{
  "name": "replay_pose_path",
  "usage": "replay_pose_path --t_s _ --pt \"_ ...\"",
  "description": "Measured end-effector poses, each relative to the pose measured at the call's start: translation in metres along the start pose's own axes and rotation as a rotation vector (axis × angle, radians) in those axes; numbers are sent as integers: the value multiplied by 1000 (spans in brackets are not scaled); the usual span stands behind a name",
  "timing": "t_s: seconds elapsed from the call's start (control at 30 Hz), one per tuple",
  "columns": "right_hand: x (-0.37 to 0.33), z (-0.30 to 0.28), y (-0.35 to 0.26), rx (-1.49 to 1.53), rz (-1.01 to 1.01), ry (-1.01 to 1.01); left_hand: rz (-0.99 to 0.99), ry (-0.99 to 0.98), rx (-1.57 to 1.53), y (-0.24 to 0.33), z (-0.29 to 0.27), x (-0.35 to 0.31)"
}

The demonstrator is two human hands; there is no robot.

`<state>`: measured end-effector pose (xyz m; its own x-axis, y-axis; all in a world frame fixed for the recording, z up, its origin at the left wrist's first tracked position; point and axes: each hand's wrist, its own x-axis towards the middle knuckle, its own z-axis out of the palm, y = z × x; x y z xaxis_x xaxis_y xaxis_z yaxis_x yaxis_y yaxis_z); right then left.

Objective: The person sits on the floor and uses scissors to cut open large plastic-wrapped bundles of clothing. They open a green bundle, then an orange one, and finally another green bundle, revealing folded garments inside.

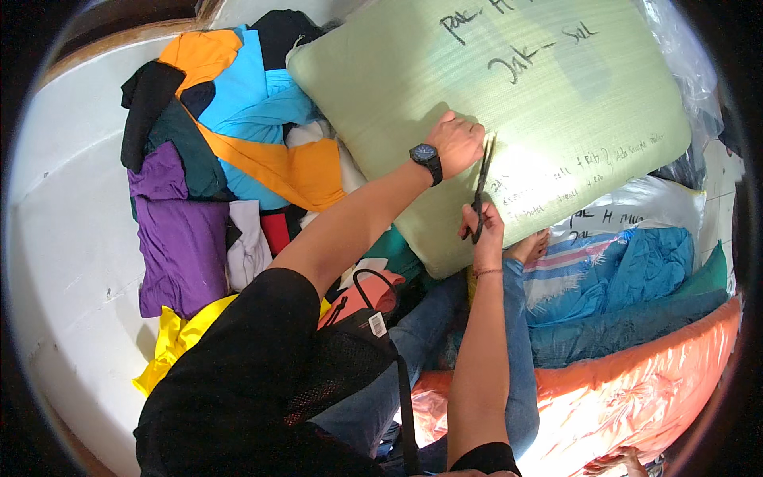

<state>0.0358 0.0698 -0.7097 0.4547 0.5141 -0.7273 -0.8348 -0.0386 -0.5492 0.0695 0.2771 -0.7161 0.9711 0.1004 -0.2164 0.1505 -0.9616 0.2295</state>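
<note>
My right hand (486,229) holds a pair of dark-handled scissors (482,187), its fingers in the handle loops. The blades point away from me over a large pale green woven sack (381,111) that bears black handwriting. On the sack, just left of the blade tips, my left hand (458,145) is closed with its fingers curled under. Whatever they pinch, if anything, is hidden. A black watch (427,159) is on my left wrist. The sack looks stuffed full and lies before me.
Left lies a heap of folded cloth: purple fabric (187,254), orange fabric (314,171), light blue fabric (238,91) and yellow fabric (171,346). A black mesh bag (342,374) hangs at my front. Right are a teal-blue bundle (648,274) and a shiny orange plastic-wrapped bundle (628,397).
</note>
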Motion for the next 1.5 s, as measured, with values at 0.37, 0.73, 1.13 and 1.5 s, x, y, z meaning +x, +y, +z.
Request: replay_pose_path --t_s 0.37,0.73,1.13,1.5 --pt "52 15 -18 -59 -130 82 27 132 -165 -5 9 -6" --pt "72 37 -48 -74 -161 174 -17 238 -211 -12 17 -20" --pt "152 54 -134 -184 -252 250 -164 124 -273 -8 9 -28" --pt "245 47 -210 -257 -353 285 -453 267 -59 -54 -11 26"
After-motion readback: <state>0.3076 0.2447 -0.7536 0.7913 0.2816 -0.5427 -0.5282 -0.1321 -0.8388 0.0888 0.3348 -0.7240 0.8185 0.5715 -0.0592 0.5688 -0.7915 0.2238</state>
